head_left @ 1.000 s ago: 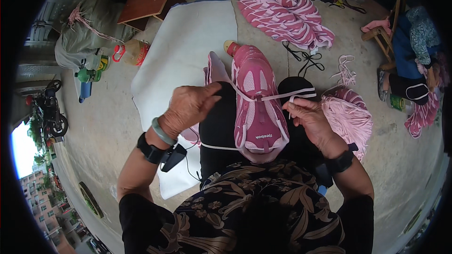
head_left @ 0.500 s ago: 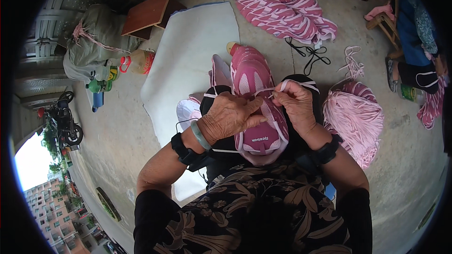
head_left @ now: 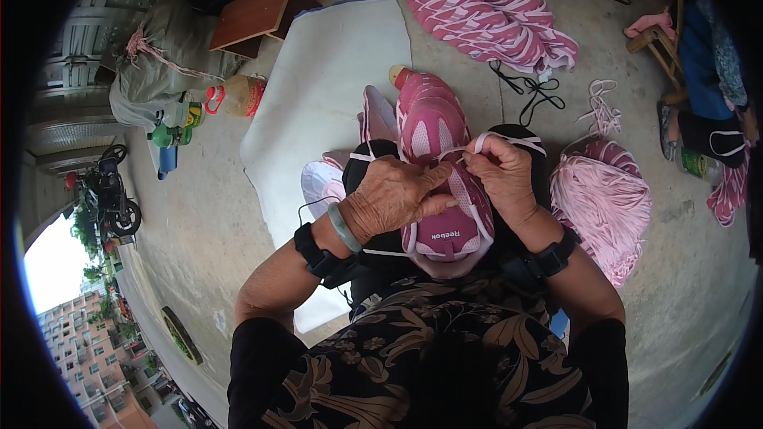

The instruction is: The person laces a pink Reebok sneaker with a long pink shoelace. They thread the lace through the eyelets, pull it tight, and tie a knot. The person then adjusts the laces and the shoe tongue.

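Observation:
A pink shoe upper [head_left: 433, 111] lies across my lap, its toe pointing away and its tongue toward me. My left hand [head_left: 397, 195] bends over the lacing area and grips the upper; thumb and forefinger show on the tongue side, while the other fingers are partly hidden. With thumb and fingers together, my right hand [head_left: 505, 179] pinches a pale pink shoelace [head_left: 480, 141] at the right eyelet edge. The lace crosses the upper between both hands. Just left of the upper, more shoe pieces [head_left: 377, 115] rest by my knee.
A pile of pink laces [head_left: 600, 202] lies on the floor at right. Stacked pink uppers [head_left: 493, 12] lie ahead, near a black cord [head_left: 528, 95]. A white sheet [head_left: 318, 71] covers floor at left, beside bottles [head_left: 238, 97] and a wooden box [head_left: 256, 16]. Someone sits far right.
The view has shifted slightly, so the scene sits a little to the right. Both hands keep nearly the same place on the upper and lace.

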The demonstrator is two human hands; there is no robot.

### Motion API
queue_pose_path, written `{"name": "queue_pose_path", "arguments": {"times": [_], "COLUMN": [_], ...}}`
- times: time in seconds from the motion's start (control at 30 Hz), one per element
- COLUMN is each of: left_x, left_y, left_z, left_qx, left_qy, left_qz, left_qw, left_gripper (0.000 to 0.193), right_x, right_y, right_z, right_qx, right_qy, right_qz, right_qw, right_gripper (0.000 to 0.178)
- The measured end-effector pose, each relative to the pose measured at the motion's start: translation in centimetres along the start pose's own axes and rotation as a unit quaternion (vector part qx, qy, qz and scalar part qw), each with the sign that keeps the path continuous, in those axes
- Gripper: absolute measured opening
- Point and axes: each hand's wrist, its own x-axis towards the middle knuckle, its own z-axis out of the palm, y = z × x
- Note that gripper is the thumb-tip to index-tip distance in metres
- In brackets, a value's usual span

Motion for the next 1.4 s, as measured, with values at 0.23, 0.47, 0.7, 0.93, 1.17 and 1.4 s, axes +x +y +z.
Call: {"name": "queue_pose_path", "arguments": {"times": [0.23,0.47,0.7,0.93,1.17,1.4], "left_x": [-0.2,-0.2,-0.1,-0.3,-0.6,-1.2], "left_y": [-0.1,-0.2,-0.2,-0.2,-0.3,-0.7], "left_z": [0.2,0.4,0.5,1.1,1.7,-1.0], "left_qx": [-0.005,-0.007,-0.015,-0.02,-0.033,-0.201], "left_qy": [-0.005,0.008,0.013,0.037,0.018,0.062], "left_qz": [-0.004,0.003,0.0,-0.001,-0.03,-0.097], "left_qw": [1.0,1.0,1.0,0.999,0.999,0.973], "left_gripper": [0.05,0.05,0.05,0.05,0.051,0.032], "right_x": [-0.2,0.3,0.8,0.9,0.9,1.8], "right_y": [0.0,-0.6,-0.2,-1.5,-0.7,-1.3], "right_z": [0.0,-0.1,-0.2,0.1,1.0,-2.6], "right_qx": [-0.001,-0.079,-0.044,-0.275,-0.287,-0.326], "right_qy": [0.001,-0.016,-0.014,-0.032,-0.119,-0.144], "right_qz": [-0.001,-0.063,0.03,-0.256,-0.185,0.049], "right_qw": [1.0,0.995,0.998,0.926,0.933,0.933], "right_gripper": [0.008,0.008,0.006,0.015,0.021,0.014]}}
